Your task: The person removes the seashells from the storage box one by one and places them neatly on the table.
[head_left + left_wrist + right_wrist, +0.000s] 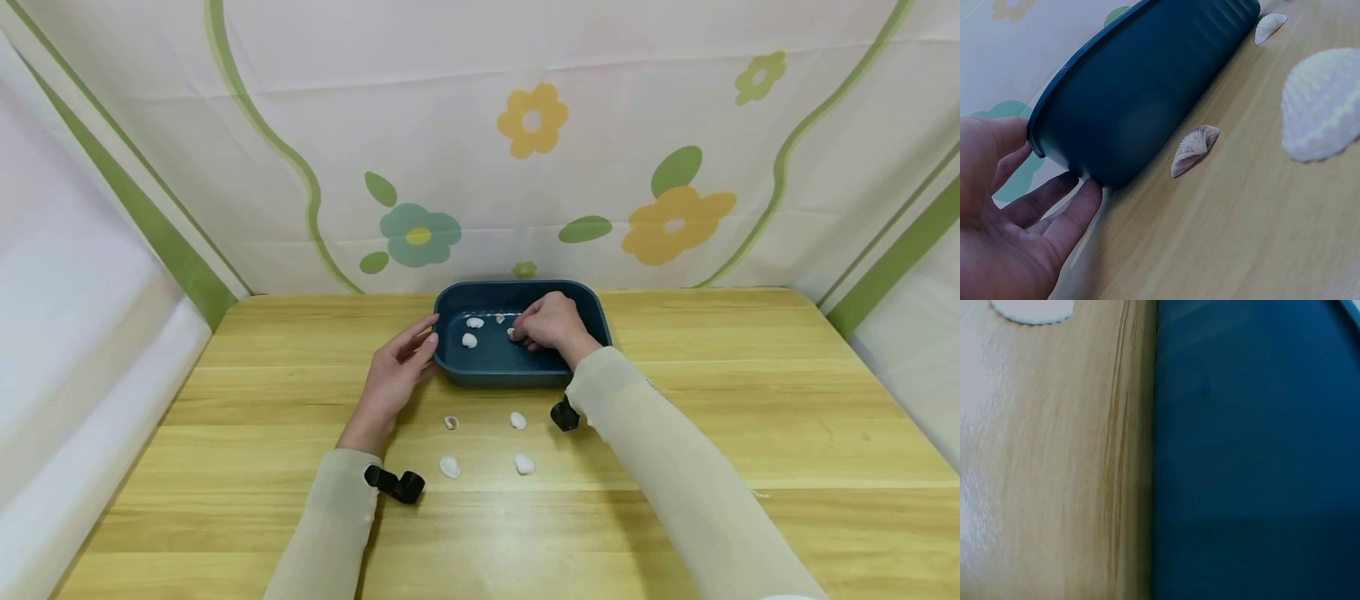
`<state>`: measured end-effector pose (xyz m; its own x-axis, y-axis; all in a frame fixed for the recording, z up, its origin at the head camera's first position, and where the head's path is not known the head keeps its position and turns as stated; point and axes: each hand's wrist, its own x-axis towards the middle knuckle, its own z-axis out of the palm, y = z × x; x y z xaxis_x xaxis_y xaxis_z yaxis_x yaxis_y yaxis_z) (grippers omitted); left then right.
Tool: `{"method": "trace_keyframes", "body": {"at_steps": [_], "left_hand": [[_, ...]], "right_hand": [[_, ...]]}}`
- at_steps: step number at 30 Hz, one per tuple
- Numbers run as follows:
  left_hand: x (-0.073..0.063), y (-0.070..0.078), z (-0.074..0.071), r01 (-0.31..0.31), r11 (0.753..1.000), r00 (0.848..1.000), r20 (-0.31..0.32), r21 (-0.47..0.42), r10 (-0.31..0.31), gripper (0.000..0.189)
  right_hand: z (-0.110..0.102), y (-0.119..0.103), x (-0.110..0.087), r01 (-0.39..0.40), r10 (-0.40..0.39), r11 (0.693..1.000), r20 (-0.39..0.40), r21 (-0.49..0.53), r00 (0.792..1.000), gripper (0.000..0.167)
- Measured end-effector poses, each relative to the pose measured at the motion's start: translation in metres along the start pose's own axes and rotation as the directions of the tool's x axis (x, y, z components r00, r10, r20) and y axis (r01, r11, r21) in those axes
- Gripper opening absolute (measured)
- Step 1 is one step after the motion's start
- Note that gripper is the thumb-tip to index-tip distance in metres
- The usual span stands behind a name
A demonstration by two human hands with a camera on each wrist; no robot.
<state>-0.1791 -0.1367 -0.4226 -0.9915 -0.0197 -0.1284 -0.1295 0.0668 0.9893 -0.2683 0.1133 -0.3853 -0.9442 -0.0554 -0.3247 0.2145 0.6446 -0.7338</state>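
Note:
A dark blue rectangular tray (510, 379) stands near the back edge of the table. Inside it my right hand (553, 321) reaches over the right side, pinching a small seashell (512, 333) at the fingertips close over the tray floor. White shells (469, 341) and a smaller brownish shell (500, 318) lie in the tray's left half. My left hand (396, 367) rests its fairly straight fingertips against the tray's left end, at the rim and low on the outer wall in the left wrist view. The right wrist view shows only the tray's outer wall (1254, 437), with that hand hidden.
Several shells lie spaced out on the wooden table in front of the tray, among them a brownish shell (1194, 150) and a white ribbed shell (1322, 106). Behind the tray hangs a flower-print curtain (465, 100). Black wrist cameras (405, 487) sit at both sleeves.

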Motion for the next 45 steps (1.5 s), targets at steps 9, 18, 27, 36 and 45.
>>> {"method": "trace_keyframes", "body": {"at_steps": [9, 18, 27, 36, 45], "left_hand": [[0.001, 0.000, 0.001, -0.008, 1.000, 1.000, 0.006, -0.006, 0.008, 0.040], [0.002, 0.002, 0.004, -0.011, 1.000, 1.000, 0.011, -0.006, 0.011, 0.040], [0.001, 0.001, 0.003, -0.009, 1.000, 1.000, 0.005, -0.001, 0.009, 0.040], [-0.001, -0.001, 0.001, -0.008, 1.000, 1.000, 0.006, 0.007, 0.008, 0.041], [0.000, -0.002, -0.002, -0.007, 1.000, 1.000, 0.007, 0.015, 0.006, 0.040]], "right_hand": [[-0.003, 0.000, 0.000, 0.001, -0.001, 1.000, 0.015, -0.007, 1.000, 0.013], [-0.005, 0.003, -0.003, 0.068, -0.066, 0.996, 0.025, -0.054, 0.997, 0.011], [-0.008, 0.001, -0.005, 0.098, -0.098, 0.995, 0.053, 0.015, 0.994, 0.012], [-0.019, -0.001, -0.020, 0.125, -0.139, 0.985, 0.121, 0.116, 0.983, 0.019], [-0.031, -0.005, -0.050, 0.156, -0.185, 0.963, 0.117, 0.218, 0.976, 0.023]]}}
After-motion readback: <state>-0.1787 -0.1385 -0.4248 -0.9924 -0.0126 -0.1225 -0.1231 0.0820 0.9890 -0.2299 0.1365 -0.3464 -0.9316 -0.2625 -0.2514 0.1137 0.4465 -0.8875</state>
